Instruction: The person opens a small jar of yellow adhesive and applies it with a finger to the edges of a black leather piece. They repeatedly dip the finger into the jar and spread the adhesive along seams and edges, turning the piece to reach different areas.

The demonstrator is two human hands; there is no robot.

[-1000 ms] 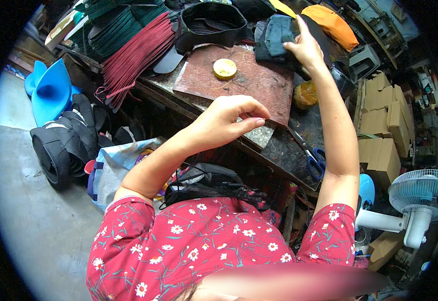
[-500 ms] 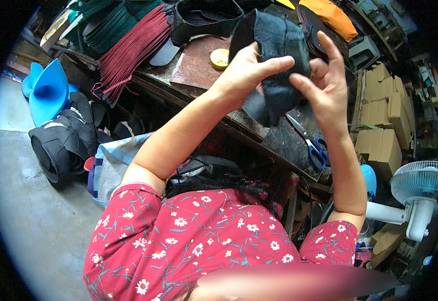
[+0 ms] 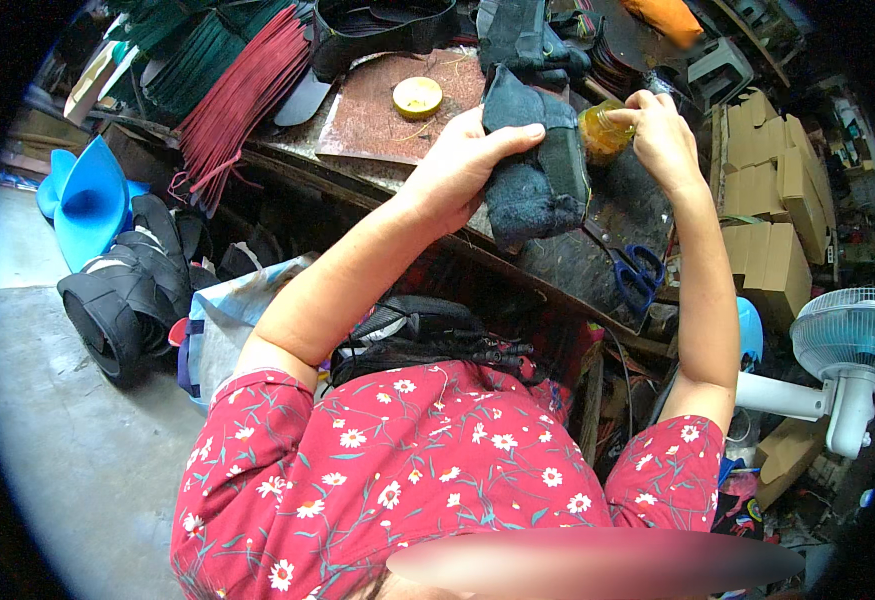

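The left hand point(image 3: 457, 168) had its grip closed on a dark fabric piece point(image 3: 529, 180) above the bench point(image 3: 567, 265); the right hand point(image 3: 667, 143), fingers curled, was beside an amber jar point(image 3: 602, 135), its hold unclear.

1. Mottled reddish-brown across the board point(image 3: 367, 125), and on it a round dish point(image 3: 417, 97), bright yellow with a paler middle!
2. Just right of the board, a fabric piece point(image 3: 534, 190) in charcoal-black, one dark greyish band running across it.
3. Amber-yellow glowing from the jar point(image 3: 605, 135), farther right of the board.
4. Left of the board, strips point(image 3: 232, 100) in deep pinkish red, dark green bundles point(image 3: 192, 85) beyond!
5. Right of the board, plain tan boxes point(image 3: 757, 262); nearer, blue scissor handles point(image 3: 635, 272).
6. Below the board, the shirt point(image 3: 427, 460): crimson, scattered with white daisies, yellow-orange centres, grey-green leaves!
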